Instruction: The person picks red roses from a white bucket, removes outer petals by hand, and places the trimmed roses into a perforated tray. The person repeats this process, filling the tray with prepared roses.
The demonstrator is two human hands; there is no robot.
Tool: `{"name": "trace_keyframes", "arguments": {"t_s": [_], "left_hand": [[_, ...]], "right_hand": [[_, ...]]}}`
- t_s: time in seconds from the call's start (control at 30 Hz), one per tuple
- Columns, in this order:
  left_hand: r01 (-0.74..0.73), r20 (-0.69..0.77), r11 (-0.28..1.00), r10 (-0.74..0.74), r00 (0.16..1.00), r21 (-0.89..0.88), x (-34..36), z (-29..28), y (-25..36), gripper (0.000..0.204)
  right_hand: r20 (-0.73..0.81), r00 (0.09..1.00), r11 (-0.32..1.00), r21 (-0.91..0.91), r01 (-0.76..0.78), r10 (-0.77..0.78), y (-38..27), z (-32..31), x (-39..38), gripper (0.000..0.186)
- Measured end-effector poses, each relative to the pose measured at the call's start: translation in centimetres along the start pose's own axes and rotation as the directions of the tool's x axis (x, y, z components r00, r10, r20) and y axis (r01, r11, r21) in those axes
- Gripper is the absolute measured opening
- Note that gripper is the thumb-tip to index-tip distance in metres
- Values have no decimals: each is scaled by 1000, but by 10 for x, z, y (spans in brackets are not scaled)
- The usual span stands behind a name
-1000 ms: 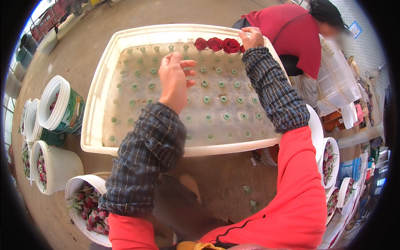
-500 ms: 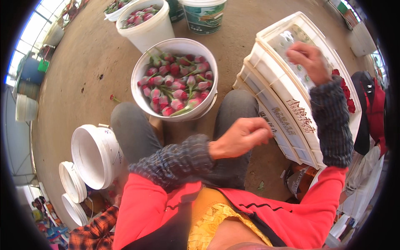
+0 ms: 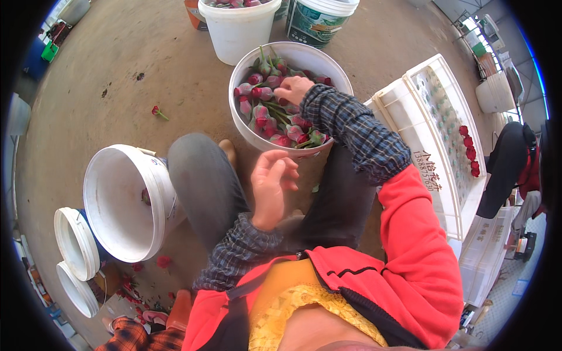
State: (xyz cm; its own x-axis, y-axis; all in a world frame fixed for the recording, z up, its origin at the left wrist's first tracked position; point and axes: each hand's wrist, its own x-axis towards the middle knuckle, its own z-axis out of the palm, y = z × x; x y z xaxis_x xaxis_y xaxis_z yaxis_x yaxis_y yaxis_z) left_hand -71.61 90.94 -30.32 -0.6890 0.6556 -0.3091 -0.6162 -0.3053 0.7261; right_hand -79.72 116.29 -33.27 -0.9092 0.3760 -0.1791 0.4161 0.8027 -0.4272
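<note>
While the right hand sits among rosebuds in the white bucket, grasp unclear, the left hand hovers empty, fingers loosely parted; rosebuds look light, bruisable, best held by stems.

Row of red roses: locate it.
In the head view, the row of red roses is at right, inside the white tray along its right edge, left of another person's leg.

Wide white bucket at left, green-patterned bucket at top, pale tub at upper right.
</note>
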Motion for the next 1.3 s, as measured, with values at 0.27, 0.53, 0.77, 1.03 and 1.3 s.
{"name": "trace_keyframes", "arguments": {"t_s": [0.27,0.53,0.77,1.03,1.3], "left_hand": [[-50,5,999,50,999,5,8,6,-6,12],[-252,37,964,250,968,89,30,47,7,29],[-255,357,953,184,916,162,44,104,-19,47],[-340,213,936,315,925,90,45,123,-31,28],[-350,337,919,276,900,184,42,121,-39,27]], "right_hand": [[131,861,848,-151,508,-492,25,9,-4,51],[-161,924,888,261,379,-347,6,-83,-62,33],[-193,953,913,295,282,-232,24,-121,-193,31],[-487,859,781,469,412,-160,37,-87,-220,27],[-613,755,786,338,518,-234,44,-65,-224,18]]}}
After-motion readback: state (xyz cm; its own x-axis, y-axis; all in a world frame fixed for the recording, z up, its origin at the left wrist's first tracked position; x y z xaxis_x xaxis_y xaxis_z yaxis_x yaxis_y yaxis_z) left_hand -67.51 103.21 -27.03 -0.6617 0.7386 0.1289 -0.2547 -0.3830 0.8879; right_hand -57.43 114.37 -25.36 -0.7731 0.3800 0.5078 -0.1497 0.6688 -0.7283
